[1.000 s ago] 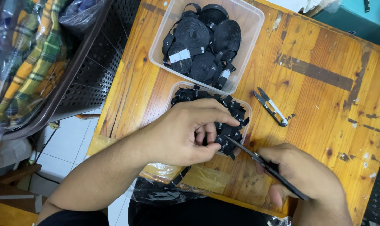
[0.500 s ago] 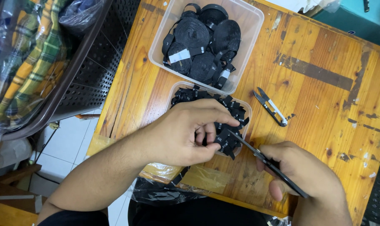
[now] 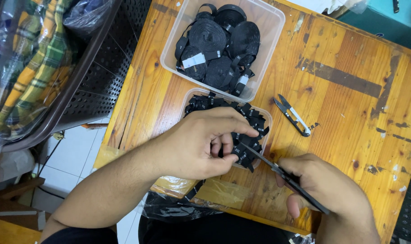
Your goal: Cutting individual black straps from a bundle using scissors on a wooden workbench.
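Beside a basket [image 3: 92,81], scarred wooden table [image 3: 350,117]

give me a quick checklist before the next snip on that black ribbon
1. Left hand pinching the black ribbon: ok.
2. Right hand gripping the scissors: ok.
3. Blade tips at the ribbon: ok.
4. Left fingertips away from the blades: cannot tell, they sit very close.
5. Small tub under the cut to catch pieces: ok.
6. Spare thread snips lying apart on the wooden table: ok.
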